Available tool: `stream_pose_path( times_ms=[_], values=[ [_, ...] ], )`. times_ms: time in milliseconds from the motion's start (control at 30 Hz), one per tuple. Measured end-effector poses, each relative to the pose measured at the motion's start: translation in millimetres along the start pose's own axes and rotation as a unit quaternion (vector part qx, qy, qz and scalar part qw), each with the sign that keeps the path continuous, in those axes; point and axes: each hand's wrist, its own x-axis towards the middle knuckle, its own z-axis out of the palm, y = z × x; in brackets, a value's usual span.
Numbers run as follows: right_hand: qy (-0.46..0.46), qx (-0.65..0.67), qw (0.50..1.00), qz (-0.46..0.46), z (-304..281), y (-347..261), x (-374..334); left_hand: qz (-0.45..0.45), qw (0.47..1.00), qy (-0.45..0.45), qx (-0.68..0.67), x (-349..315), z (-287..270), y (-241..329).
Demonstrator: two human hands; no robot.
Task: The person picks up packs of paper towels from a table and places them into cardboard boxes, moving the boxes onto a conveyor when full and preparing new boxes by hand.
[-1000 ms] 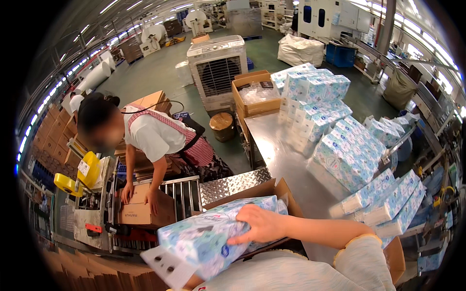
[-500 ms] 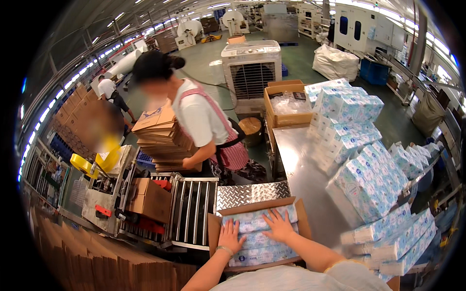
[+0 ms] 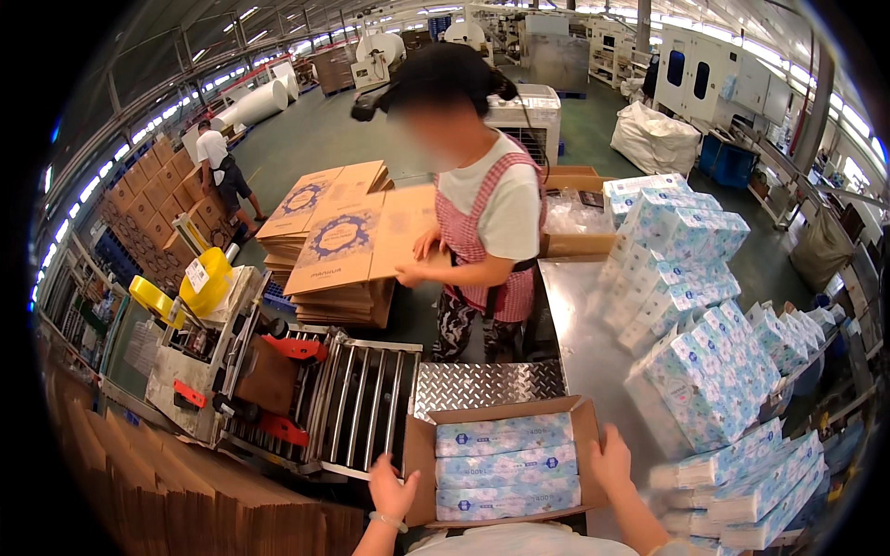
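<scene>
An open cardboard box (image 3: pixel 423 468) stands in front of me with its top flaps out of the way. Three blue-and-white soft packs of tissues (image 3: pixel 505 466) show inside, lying in rows across it. Just outside the box's left wall is my left hand (image 3: pixel 393 491), thumb apart from the fingers and nothing in it. My right hand (image 3: pixel 612 463) is at the right wall, fingers stretched upward, also holding nothing. Whether either palm presses on the cardboard I cannot tell.
Tissue packs (image 3: pixel 709 347) are piled on the metal table (image 3: pixel 593 324) to my right. Left lie a roller conveyor (image 3: pixel 366 398) and a taping machine (image 3: pixel 209 287). Across from me a co-worker (image 3: pixel 491 213) holds a flattened carton (image 3: pixel 357 236). Folded cardboard (image 3: pixel 185 491) stands lower left.
Both my hands have left the packs and moved outward to the box's sides. The co-worker has straightened, shifted right and now holds a flattened carton. The carton in the taping machine has moved left.
</scene>
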Motion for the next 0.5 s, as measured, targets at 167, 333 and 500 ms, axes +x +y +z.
stream_pose_path(
  times_ms=[167, 333, 500],
  values=[
    [-0.164, -0.131, 0.976, 0.054, 60, -3, -4, 0.017, 0.971, -0.236, -0.024, 52, 14, -72],
    [-0.144, -0.102, 0.984, 0.03, 138, -55, -26, 0.041, 0.969, -0.239, -0.041, 114, -47, -175],
    [-0.169, 0.088, 0.982, 0.002, 226, -193, -73, 0.03, 0.961, -0.269, -0.05, 163, -105, -267]
  ],
)
